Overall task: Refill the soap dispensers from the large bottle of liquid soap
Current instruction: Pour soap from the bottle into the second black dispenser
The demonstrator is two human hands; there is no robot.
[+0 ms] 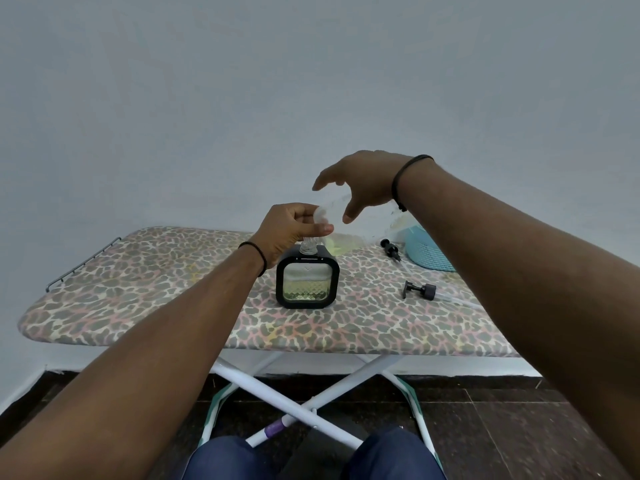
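Taking the soap dispenser (pixel 307 281) as my landmark: it stands upright mid-desk (pixel 138 299), pump removed, neck open, part filled with yellowish liquid. Directly above its neck, my left hand (pixel 294 225) pinches a small clear piece, probably a funnel or the large bottle's mouth; I cannot tell which. I judge it is held there to guide the pour. Above and right of the dispenser, my right hand (pixel 363 183) has its fingers spread wide around a faint transparent body, apparently the large bottle (pixel 334 202); contact is unclear. Right of the dispenser lie two black pump heads (pixel 419 291), set aside, with a blue basket (pixel 427 251) behind them.
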